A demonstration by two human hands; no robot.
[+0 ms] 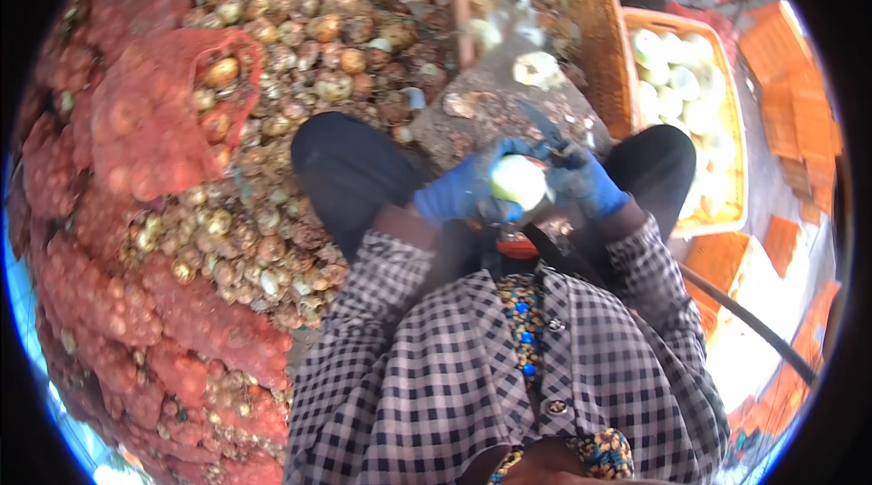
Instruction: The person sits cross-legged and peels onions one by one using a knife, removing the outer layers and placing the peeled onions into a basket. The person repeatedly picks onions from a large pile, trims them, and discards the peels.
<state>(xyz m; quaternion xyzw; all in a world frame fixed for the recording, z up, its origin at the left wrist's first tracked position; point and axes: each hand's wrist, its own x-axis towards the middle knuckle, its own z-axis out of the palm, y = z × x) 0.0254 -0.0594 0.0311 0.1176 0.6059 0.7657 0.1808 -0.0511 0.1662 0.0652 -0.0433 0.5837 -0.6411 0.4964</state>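
My left hand, in a blue glove with a dark palm, is closed around a pale peeled onion above my lap. Just right of the onion, my gloved right hand grips a small knife, its dark blade pointing up and left. The handle is hidden in the fingers, and motion blurs both hands a little. Beyond them lies a grey-brown work surface strewn with skin scraps, with a whitish piece of onion on its far part.
Unpeeled onions cover the ground to the left and far side. Red mesh sacks full of onions are heaped along the left. An orange crate with peelings stands ahead; another crate at the right holds peeled onions. More orange crates stand farther right.
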